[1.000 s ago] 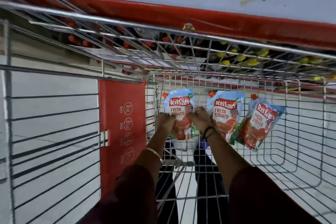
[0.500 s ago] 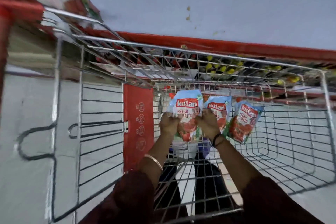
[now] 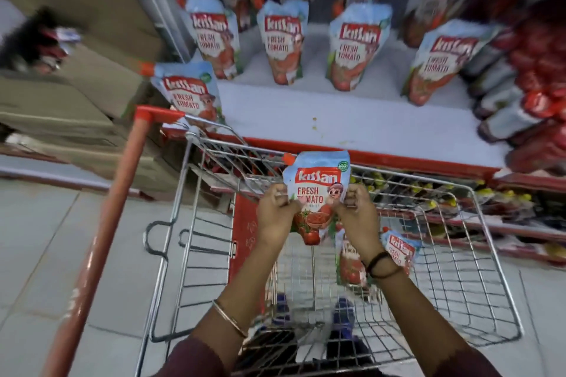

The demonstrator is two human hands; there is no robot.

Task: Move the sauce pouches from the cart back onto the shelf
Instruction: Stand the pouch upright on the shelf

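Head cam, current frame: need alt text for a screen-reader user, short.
Both hands, left hand and right hand, hold a tomato sauce pouch upright above a wire shopping cart, facing a white shelf lined with matching pouches. Two more pouches remain in the cart.

The white, red-edged shelf (image 3: 367,128) bears upright blue-and-red tomato sauce pouches (image 3: 283,40); right of them, seemingly dark bottles (image 3: 502,119).

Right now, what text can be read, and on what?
"Kissan", "FRESH TOMATO": held pouch, gripped by left hand and right hand.
"Kissan", "FRESH TOMATO": front-row shelf pouches.
"Kissan": cart pouch.
Round green badge on held pouch: too small.
Back-row pouches: blurred.
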